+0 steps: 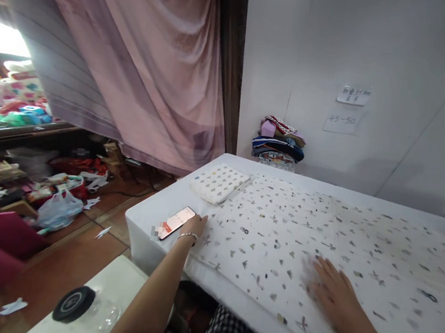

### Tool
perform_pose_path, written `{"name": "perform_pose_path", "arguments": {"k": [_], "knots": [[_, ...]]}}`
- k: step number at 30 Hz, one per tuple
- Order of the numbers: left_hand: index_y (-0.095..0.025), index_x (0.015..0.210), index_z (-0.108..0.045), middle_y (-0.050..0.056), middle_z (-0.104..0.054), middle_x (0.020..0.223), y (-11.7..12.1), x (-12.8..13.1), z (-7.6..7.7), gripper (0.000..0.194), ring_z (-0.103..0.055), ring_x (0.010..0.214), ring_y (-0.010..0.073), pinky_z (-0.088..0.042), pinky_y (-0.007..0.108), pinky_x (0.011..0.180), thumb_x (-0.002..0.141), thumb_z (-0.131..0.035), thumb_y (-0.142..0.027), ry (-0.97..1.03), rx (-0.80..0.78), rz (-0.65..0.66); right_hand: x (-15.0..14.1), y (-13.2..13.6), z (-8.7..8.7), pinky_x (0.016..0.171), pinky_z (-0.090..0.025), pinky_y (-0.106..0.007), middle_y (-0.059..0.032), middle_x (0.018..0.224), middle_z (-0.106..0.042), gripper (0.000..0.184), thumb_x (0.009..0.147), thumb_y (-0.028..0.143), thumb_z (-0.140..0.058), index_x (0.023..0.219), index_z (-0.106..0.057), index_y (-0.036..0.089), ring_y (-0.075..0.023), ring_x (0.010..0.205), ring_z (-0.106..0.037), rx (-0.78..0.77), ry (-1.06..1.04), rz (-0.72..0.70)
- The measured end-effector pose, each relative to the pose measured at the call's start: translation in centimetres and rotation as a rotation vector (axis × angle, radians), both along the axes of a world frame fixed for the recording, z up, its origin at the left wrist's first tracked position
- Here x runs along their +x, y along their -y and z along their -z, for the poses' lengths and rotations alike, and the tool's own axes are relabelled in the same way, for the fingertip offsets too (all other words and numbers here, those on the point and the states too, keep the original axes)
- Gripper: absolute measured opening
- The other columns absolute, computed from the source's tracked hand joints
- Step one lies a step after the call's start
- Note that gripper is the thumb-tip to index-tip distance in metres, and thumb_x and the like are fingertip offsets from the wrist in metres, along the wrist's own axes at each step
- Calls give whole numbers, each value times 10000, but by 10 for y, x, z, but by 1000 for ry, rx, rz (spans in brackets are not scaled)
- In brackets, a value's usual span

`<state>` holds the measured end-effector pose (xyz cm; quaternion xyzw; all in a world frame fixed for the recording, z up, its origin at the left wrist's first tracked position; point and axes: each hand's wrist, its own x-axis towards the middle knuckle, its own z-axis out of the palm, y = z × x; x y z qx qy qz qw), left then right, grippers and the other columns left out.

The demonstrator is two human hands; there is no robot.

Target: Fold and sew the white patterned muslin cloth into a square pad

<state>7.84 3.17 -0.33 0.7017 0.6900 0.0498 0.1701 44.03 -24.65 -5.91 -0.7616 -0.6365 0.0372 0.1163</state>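
A wide white cloth (pixel 262 241), printed with small leaves and other little motifs, lies spread over the table. My right hand (pixel 332 291) rests on it palm down, fingers stretched out and slightly blurred. At the cloth's left edge is my left hand (pixel 198 225), a bracelet on its wrist. Its fingers look bunched at that edge; their tips are partly hidden. Just left of this hand lies a phone (pixel 179 223) with its screen lit. Beyond them, a folded white cloth with heart shapes (pixel 220 183) sits near the table's far left corner.
The white-covered table (pixel 152 209) reaches to the right. A stack of folded fabrics (pixel 279 143) stands against the wall behind it. At lower left, a pale surface (pixel 60 330) holds a black-lidded clear jar (pixel 74 304). A pink curtain (pixel 158 61) hangs behind; bags and scraps litter the floor.
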Motion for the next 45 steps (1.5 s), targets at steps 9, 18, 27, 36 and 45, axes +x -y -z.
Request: {"name": "perform_pose_path", "arguments": {"k": [9, 18, 27, 36, 45], "knots": [[-171, 931, -607, 136, -664, 983, 7, -5, 3, 306, -615, 949, 249, -436, 313, 735, 862, -370, -354, -44, 68, 16, -68, -82, -3, 1123, -133, -442, -38, 1497, -183, 647, 901, 591, -178, 1417, -303, 222, -238, 1377, -125, -96, -73, -193], [-146, 955, -621, 137, -632, 1096, -29, 10, 0, 468, -577, 1040, 226, -424, 354, 857, 933, -235, -409, 0, -28, 98, -83, -114, -11, 1121, -83, -439, -44, 1504, -151, 660, 896, 605, -161, 1416, -303, 225, -225, 1383, -99, -101, -126, -207], [-157, 860, -614, 47, -663, 937, -60, 37, 0, 229, -609, 894, 153, -455, 292, 795, 869, -473, -337, 52, -66, 156, -121, -161, -11, 1119, -23, -418, -28, 1511, -137, 634, 906, 571, -177, 1420, -296, 220, -211, 1388, -63, -147, -171, -290], [-199, 877, -566, 97, -667, 946, -42, 36, 9, 196, -613, 906, 232, -421, 313, 706, 831, -389, -271, 8, 76, 133, -106, -174, -21, 1114, -91, -449, -40, 1472, -278, 549, 893, 535, -304, 1342, -437, 248, -239, 1360, -199, -166, -346, -324], [-235, 872, -520, 65, -672, 843, -39, 36, 24, 184, -631, 831, 234, -404, 309, 646, 850, -364, -327, 35, 96, 103, -56, -314, -70, 800, -484, -273, -69, 1072, -659, 282, 847, 326, -469, 991, -668, 188, -187, 949, -614, -63, -625, 66]]}}
